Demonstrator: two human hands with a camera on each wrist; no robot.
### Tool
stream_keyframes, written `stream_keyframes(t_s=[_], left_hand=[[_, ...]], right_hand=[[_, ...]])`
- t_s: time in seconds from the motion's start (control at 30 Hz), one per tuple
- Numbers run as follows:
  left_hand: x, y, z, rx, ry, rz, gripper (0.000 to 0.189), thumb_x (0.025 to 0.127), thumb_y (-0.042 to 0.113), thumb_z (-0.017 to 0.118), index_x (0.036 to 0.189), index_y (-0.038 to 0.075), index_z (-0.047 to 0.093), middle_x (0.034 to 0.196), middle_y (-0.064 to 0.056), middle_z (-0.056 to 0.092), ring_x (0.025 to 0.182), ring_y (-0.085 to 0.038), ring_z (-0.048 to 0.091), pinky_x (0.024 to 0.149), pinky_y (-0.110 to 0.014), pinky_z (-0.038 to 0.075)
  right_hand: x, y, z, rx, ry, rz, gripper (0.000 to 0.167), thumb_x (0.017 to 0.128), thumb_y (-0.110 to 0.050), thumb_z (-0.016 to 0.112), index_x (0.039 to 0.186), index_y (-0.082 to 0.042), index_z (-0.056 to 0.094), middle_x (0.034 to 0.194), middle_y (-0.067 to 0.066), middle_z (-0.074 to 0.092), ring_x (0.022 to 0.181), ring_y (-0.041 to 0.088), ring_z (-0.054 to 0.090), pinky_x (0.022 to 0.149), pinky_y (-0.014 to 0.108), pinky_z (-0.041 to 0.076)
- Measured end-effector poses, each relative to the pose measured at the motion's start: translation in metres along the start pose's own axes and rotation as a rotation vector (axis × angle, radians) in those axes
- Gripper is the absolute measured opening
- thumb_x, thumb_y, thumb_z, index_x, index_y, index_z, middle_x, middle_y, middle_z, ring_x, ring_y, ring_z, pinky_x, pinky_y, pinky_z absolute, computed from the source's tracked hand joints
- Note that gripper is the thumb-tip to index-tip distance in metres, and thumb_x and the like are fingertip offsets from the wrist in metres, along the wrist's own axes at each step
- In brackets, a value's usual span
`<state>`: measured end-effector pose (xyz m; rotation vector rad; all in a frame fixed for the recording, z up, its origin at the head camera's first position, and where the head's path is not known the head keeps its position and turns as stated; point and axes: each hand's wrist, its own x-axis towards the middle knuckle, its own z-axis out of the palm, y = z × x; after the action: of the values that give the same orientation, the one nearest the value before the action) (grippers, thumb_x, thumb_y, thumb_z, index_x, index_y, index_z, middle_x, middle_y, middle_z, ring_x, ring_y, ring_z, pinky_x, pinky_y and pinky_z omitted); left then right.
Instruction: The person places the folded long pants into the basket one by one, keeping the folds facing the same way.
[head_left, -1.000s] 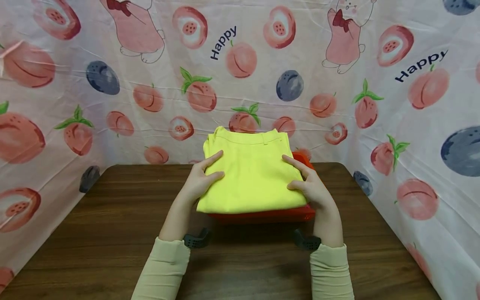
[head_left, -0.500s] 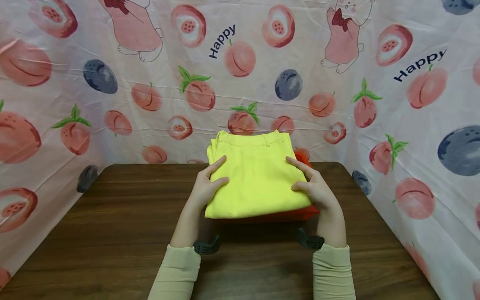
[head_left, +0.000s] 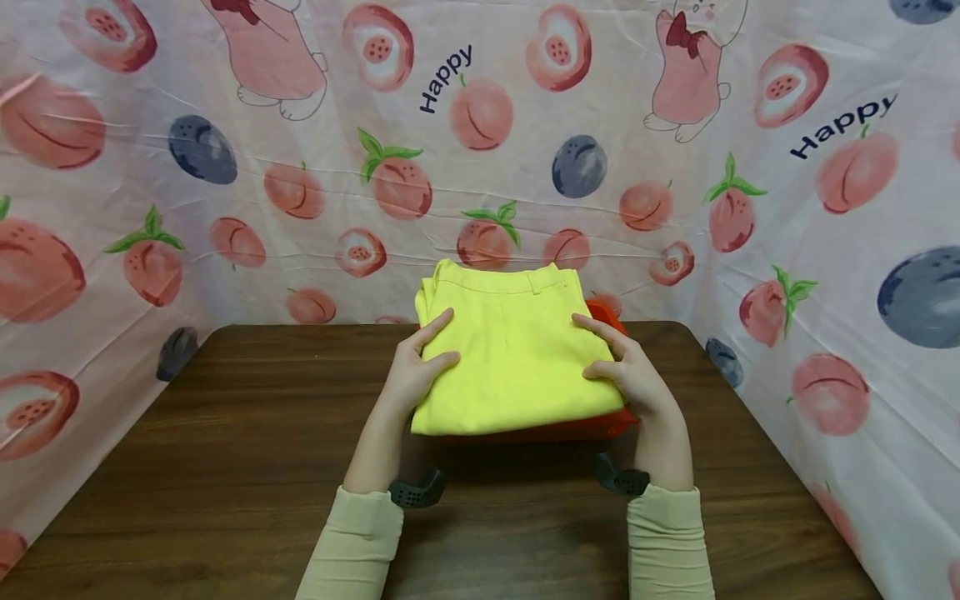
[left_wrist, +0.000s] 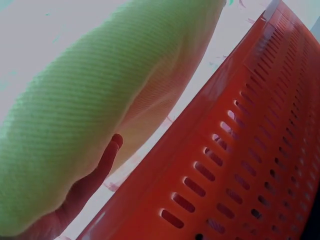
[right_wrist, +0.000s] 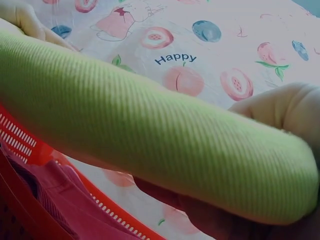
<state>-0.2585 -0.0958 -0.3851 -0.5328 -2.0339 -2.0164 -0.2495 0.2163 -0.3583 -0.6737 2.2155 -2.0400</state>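
Folded yellow trousers [head_left: 517,350], with a waistband and belt loop at the far edge, are held up between both hands. My left hand [head_left: 416,367] grips their left side, thumb and index finger on top; in the left wrist view a finger [left_wrist: 102,167] shows beneath the cloth. On the right side my right hand [head_left: 626,371] grips them the same way, with fingers under the fold in the right wrist view. Below and behind the trousers stands a red slotted plastic basket [left_wrist: 200,165], mostly hidden in the head view. Inside it lies dark pink clothing [right_wrist: 55,195].
The basket rests on a dark brown wooden table [head_left: 225,467]. A fruit-printed cloth [head_left: 300,125] hangs behind the table and along both sides. The basket rim [left_wrist: 165,135] is just below the left hand.
Both hands and the trousers shifted slightly right and a little down over the first half second, the left arm most. Since then they have hardly moved.
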Motion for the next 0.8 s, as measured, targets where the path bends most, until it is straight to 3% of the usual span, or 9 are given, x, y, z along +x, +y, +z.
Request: stream_keyframes(t_s=[0.2, 0.4, 0.57, 0.8], left_hand=[[-0.001, 0.002, 0.003, -0.019, 0.010, 0.002, 0.061, 0.084, -0.006, 0.065, 0.141, 0.008, 0.048, 0.144, -0.004, 0.044, 0.127, -0.017, 0.041, 0.103, -0.035, 0.034], [-0.001, 0.006, 0.004, -0.036, 0.047, -0.006, 0.060, 0.085, -0.008, 0.064, 0.140, 0.007, 0.049, 0.144, -0.005, 0.045, 0.129, -0.016, 0.039, 0.103, -0.031, 0.034], [0.001, 0.007, 0.005, -0.065, 0.098, 0.023, 0.060, 0.083, -0.013, 0.062, 0.140, 0.002, 0.048, 0.145, -0.010, 0.042, 0.133, -0.017, 0.035, 0.106, -0.034, 0.030], [0.004, 0.000, 0.012, -0.066, 0.205, 0.092, 0.061, 0.083, -0.013, 0.064, 0.139, 0.006, 0.050, 0.142, -0.004, 0.047, 0.132, -0.009, 0.036, 0.106, -0.028, 0.030]], right_hand=[[-0.001, 0.001, -0.002, 0.056, -0.024, 0.007, 0.070, 0.081, 0.009, 0.055, 0.146, -0.010, 0.039, 0.139, 0.012, 0.031, 0.087, 0.021, 0.056, 0.068, 0.028, 0.052], [-0.002, 0.002, -0.004, 0.232, -0.086, -0.039, 0.060, 0.094, 0.000, 0.049, 0.150, -0.012, 0.030, 0.128, 0.015, 0.041, 0.081, 0.018, 0.063, 0.067, 0.030, 0.055], [-0.002, 0.002, -0.007, 0.319, -0.122, -0.128, 0.052, 0.100, -0.012, 0.041, 0.151, -0.015, 0.029, 0.126, 0.012, 0.041, 0.091, 0.015, 0.060, 0.074, 0.027, 0.053], [0.001, 0.003, -0.008, 0.381, -0.101, -0.197, 0.054, 0.100, -0.012, 0.036, 0.152, -0.014, 0.025, 0.138, 0.010, 0.034, 0.104, 0.018, 0.052, 0.077, 0.031, 0.049]])
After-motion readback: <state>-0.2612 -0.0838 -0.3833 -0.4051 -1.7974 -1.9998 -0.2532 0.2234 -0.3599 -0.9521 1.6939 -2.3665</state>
